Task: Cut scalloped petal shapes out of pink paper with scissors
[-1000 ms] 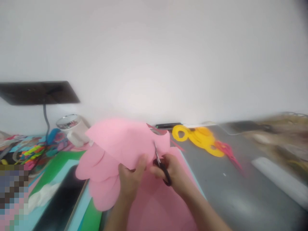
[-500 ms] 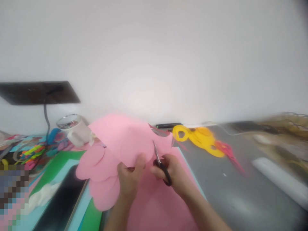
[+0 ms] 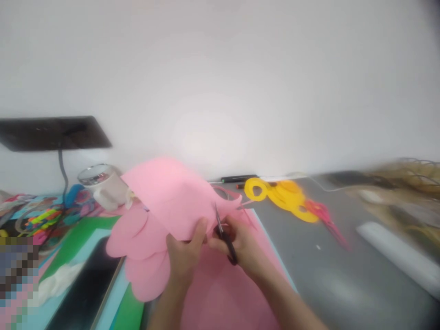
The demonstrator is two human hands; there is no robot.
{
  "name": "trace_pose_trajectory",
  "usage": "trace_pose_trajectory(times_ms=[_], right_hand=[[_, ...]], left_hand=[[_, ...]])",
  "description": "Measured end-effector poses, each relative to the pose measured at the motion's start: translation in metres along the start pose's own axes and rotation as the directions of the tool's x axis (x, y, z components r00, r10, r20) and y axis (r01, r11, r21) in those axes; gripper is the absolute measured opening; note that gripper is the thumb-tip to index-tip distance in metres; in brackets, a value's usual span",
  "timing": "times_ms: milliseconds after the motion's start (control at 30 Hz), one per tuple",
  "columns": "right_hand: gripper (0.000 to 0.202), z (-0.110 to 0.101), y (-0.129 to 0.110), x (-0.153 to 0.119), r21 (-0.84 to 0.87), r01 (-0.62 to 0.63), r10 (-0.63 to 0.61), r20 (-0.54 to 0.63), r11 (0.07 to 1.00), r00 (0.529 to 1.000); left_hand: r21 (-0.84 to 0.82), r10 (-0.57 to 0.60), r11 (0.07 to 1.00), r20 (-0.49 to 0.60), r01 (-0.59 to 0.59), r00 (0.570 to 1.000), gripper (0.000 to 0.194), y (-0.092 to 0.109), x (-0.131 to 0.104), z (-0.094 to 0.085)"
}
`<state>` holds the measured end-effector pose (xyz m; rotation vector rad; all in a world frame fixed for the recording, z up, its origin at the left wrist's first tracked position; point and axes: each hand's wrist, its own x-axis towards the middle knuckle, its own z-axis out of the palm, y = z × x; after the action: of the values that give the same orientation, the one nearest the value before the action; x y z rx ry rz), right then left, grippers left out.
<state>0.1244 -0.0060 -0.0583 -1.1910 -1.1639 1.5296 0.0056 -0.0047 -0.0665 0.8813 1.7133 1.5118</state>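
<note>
My left hand (image 3: 185, 252) pinches the lower edge of a pink paper sheet (image 3: 172, 192), thumb on top and fingers hidden beneath. In my right hand (image 3: 240, 243) is a pair of scissors (image 3: 225, 238) with black handles, its blades pointing up and away over the paper. The blades lie at the sheet's right part, where a narrow curved strip sticks out to the right. Left of my left hand lie several rounded pink paper pieces (image 3: 147, 270), overlapping. Under both hands spreads another pink sheet (image 3: 227, 293).
Yellow paper rings (image 3: 256, 190) and pink scissors (image 3: 328, 222) lie to the right on the grey table (image 3: 343, 284). At the left are a white mug (image 3: 106, 190), a black phone-like slab (image 3: 85, 288) and green paper (image 3: 89, 229). A white roll (image 3: 395, 256) lies far right.
My right hand and the scissors have shifted slightly left, closer to my left hand. The paper's right part has narrowed into a thin curved strip. The view has also shifted a little.
</note>
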Motion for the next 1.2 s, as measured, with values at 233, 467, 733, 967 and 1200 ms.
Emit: trace_pose_trajectory(times_ms=[233, 467, 733, 967, 1200], right_hand=[[0.03, -0.003, -0.003, 0.0, 0.029, 0.081, -0.083, 0.045, 0.996, 0.996], [0.03, -0.006, 0.005, 0.001, 0.048, 0.049, -0.052, 0.053, 0.998, 0.997], [0.029, -0.005, -0.001, -0.001, -0.011, 0.033, -0.033, 0.032, 0.999, 0.999], [0.032, -0.007, 0.004, 0.0, -0.024, 0.058, -0.057, 0.058, 0.998, 0.997], [0.027, -0.007, 0.004, 0.001, -0.054, 0.047, -0.045, 0.047, 0.997, 0.998]], left_hand=[[0.107, -0.031, 0.994, -0.049, 0.036, 0.998, 0.041, -0.015, 0.006, 0.001], [0.072, -0.004, 0.997, 0.023, 0.002, 1.0, 0.037, -0.007, 0.002, 0.0], [0.027, -0.018, 1.0, 0.053, 0.016, 0.998, 0.035, 0.002, -0.002, 0.0], [0.008, -0.034, 0.999, 0.036, 0.034, 0.999, 0.032, 0.01, -0.006, 0.0], [0.027, 0.015, 1.0, 0.038, -0.016, 0.999, 0.035, 0.003, -0.002, -0.001]])
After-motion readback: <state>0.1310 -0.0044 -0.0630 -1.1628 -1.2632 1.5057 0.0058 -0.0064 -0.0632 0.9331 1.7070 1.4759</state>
